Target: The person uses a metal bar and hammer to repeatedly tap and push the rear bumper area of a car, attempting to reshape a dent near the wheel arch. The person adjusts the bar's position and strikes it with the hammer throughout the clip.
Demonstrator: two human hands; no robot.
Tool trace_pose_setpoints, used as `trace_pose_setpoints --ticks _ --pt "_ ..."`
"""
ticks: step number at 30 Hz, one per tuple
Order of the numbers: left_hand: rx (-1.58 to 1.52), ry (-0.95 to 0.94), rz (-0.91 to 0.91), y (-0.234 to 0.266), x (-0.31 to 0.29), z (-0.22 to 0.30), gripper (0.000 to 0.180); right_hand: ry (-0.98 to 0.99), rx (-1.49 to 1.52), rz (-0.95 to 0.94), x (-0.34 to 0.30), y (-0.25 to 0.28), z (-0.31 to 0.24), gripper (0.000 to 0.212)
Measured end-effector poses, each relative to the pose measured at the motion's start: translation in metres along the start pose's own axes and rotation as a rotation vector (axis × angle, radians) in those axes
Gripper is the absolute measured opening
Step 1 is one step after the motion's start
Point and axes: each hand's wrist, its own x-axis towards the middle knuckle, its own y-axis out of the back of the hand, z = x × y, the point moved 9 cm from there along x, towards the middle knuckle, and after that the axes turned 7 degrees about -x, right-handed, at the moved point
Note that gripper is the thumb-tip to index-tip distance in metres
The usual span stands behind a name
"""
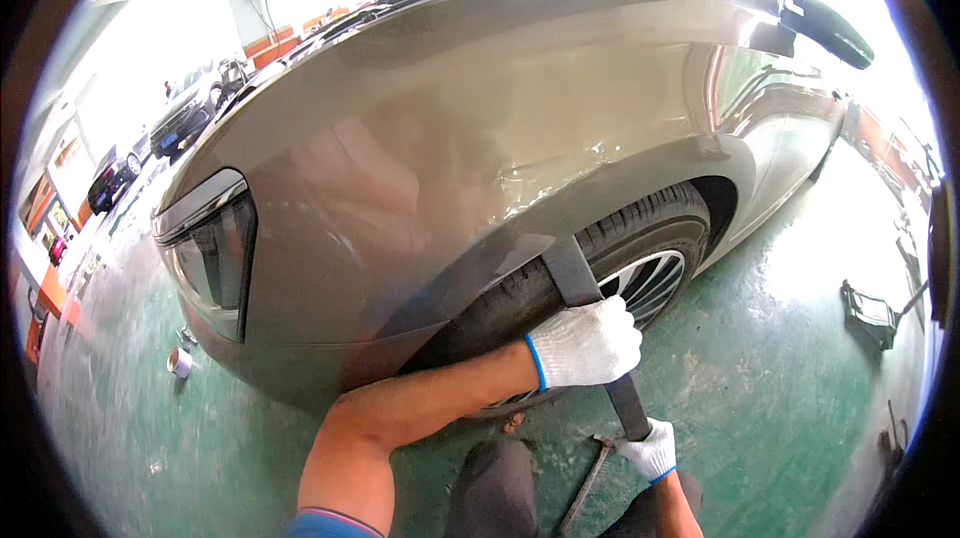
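Observation:
A long dark flat bar (572, 273) slants from the floor up to the edge of the front wheel arch (560, 200) of a grey-brown car. My left hand (585, 343), in a white glove, grips the bar at its middle, in front of the tyre (620, 238). My right hand (650, 450), also gloved, holds the bar's lower end near the floor. The fender (430, 148) above the arch looks rippled near the bar's upper end. A hammer-like tool (588, 483) lies on the floor beside my right hand.
A roll of tape (180, 362) sits on the green floor under the headlight (215, 258). A low floor jack (868, 312) stands at the right. Parked cars (185, 108) line the far left. My knee (495, 488) is at the bottom.

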Motion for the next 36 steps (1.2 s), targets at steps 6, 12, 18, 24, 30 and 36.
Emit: trace_pose_setpoints --ticks 6,12,18,24,30,36 --pt "0.035 0.038 -0.026 -0.014 -0.004 -0.008 0.009 0.028 0.041 -0.029 0.025 -0.010 0.008 0.020" --pt "0.080 0.055 -0.048 -0.019 -0.005 -0.009 0.010 0.029 -0.026 0.018 0.042 -0.012 0.002 0.013" --pt "0.092 0.039 -0.027 -0.016 -0.004 -0.009 0.010 0.020 0.017 -0.004 0.033 0.004 -0.006 0.016" --pt "0.042 0.008 0.096 -0.001 0.000 -0.004 0.010 0.061 -0.030 0.038 0.019 0.025 -0.006 0.017" --pt "0.088 -0.014 0.105 -0.005 0.003 -0.003 0.011 0.114 -0.045 0.127 0.024 0.029 0.003 0.017" --pt "0.115 0.013 0.104 -0.005 0.000 -0.006 0.012 0.170 -0.069 0.160 0.040 0.021 0.010 0.017"
